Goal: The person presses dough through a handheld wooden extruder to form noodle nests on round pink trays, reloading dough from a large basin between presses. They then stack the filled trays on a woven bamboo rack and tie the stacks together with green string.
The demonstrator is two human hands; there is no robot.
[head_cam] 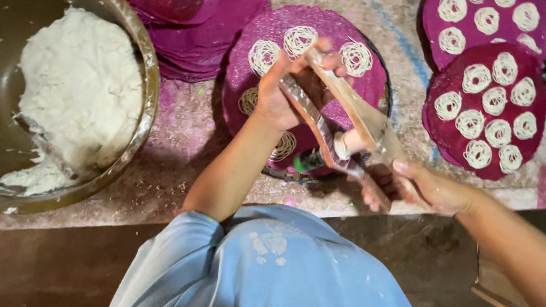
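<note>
On a gritty floor mat, a purple woven tray (365,82) lies under a wooden press (345,123), long axis running 10 to 4 o'clock; left hand (285,92) clasps its 10 o'clock end, right hand (425,186) seemingly grips the handles

Speckled stone worktop (176,132), brown floor (26,263), prob. daylight

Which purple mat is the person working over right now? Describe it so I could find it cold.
Start at the big metal bowl of white dough on the left; the purple round mat just right of it, under the wooden press, is the one. Unlike the two full mats at far right, it carries only a few noodle coils.
</note>
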